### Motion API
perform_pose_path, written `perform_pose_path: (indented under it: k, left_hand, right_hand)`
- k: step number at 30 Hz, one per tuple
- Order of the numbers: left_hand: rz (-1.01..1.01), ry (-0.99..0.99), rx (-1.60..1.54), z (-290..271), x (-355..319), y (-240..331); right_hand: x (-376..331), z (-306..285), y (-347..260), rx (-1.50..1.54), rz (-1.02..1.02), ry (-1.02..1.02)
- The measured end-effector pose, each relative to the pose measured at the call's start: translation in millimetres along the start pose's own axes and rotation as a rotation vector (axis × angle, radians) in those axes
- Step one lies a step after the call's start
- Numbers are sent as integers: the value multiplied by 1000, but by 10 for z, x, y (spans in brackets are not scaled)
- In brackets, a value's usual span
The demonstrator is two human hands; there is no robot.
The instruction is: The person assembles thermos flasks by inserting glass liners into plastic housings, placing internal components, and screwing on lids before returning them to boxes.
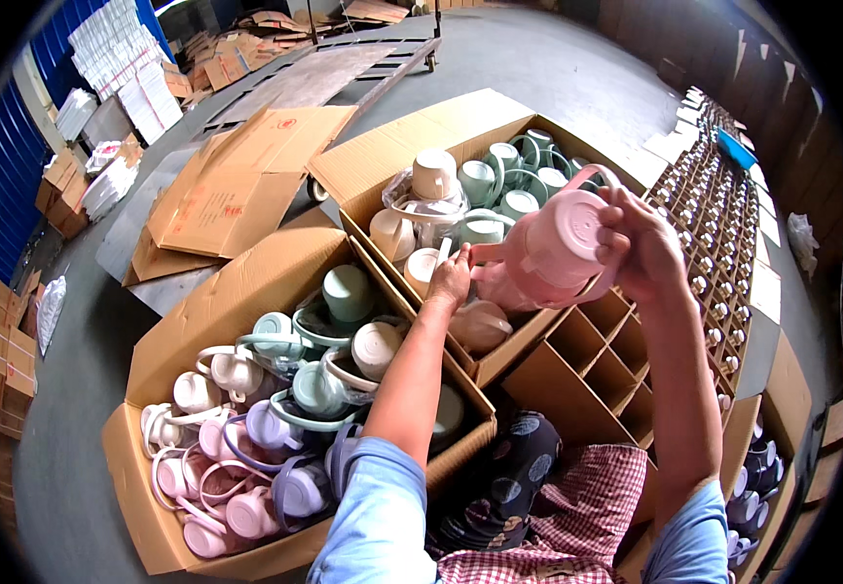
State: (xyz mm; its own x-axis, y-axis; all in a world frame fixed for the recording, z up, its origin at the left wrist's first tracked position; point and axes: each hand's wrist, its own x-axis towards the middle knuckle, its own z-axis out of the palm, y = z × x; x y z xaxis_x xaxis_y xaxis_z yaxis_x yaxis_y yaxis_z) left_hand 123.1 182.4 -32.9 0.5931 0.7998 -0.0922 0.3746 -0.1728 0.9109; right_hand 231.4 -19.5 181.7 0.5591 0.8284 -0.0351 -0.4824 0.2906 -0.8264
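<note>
A pink plastic pot (553, 243) with a looped handle is tilted in the air above the right-hand open carton, its round base turned up toward me. My right hand (643, 243) grips its right side near the base and handle. On the other side, my left hand (453, 276) closes on a pink part sticking out of the pot; some of those fingers are hidden. Below sits another pink pot (480, 326) in the carton (488, 365). Farther back in it are cream pots (434, 173) partly in clear plastic and several pale green pots (478, 182).
At left, another open carton (149, 516) holds pink, purple, cream and green pots. A divided cardboard insert (577, 341) lies by my lap. Dark pots (757, 467) fill a carton at right. Flattened cardboard (232, 195), a flat cart (334, 73) and long rows of gridded boxes (704, 214) stand beyond.
</note>
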Motion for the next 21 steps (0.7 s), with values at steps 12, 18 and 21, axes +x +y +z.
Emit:
perform_pose_path:
  k: [12, 18, 21]
  left_hand:
    - [361, 277, 323, 55, 313, 106]
    - [590, 108, 844, 393, 907, 147]
    - [463, -8, 1001, 599, 1121, -99]
  right_hand:
    - [1005, -1379, 1727, -351, 291, 418]
    - [1067, -1320, 1791, -1124, 96, 281]
    - [850, -1682, 1657, -713, -8, 187]
